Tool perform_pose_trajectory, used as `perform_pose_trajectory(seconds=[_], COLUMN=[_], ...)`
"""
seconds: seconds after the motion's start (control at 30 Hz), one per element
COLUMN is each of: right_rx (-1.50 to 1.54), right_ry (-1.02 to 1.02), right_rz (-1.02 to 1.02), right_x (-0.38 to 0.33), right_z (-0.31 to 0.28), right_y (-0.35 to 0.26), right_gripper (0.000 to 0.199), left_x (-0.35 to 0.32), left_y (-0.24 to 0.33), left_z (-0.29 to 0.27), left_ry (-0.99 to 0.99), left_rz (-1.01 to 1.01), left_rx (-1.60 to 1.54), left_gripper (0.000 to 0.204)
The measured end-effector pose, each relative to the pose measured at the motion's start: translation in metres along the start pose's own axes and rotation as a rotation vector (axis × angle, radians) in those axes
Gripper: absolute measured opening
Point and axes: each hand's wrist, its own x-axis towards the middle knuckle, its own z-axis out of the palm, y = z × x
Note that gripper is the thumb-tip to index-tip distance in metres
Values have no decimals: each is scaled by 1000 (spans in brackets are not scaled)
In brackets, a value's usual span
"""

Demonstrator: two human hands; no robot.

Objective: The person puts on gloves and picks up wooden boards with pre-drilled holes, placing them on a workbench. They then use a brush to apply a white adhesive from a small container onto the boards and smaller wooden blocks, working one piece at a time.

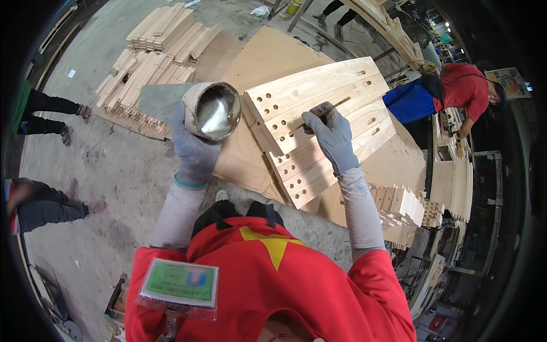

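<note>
My gloved left hand (192,149) is wrapped round a wide round cup (194,108) with a crusted rim, tilted so that its inside shows something pale and shiny. In my gloved right hand (330,134) is a thin wooden stick (341,103), pinched between the fingers. Its lower end points at the drilled holes of the pale wooden boards (319,91) in front of me; whether it touches them I cannot tell. The boards lie side by side in a stack, with round holes near the close end and slots toward the far end.
Brown cardboard sheets (268,54) lie under the boards. Stacked wooden slats (165,34) stand at the far left, and short wooden blocks (399,205) at the right. A person in a red shirt (461,85) bends over a bench at the right. Other people's legs (51,111) show at the left.
</note>
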Motion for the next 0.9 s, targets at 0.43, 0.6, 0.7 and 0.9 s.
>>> perform_pose_trajectory(seconds=[0.43,0.6,0.7,0.9], right_rx=[-170,81,409,241], right_ry=[10,93,193,393], right_rz=[-32,-9,-31,-337], right_x=[-8,-17,-49,-141], right_z=[0,-22,-37,-23], right_y=[-6,-2,-34,-48], right_gripper=[21,25,21,13], left_x=[1,-1,-4,-31], left_y=[30,26,20,68], left_z=[-3,12,25,73], left_ry=[-10,-93,-139,-581], left_rz=[-386,-555,-619,-373], left_rx=[-510,-883,-784,-795], left_gripper=[43,43,43,36])
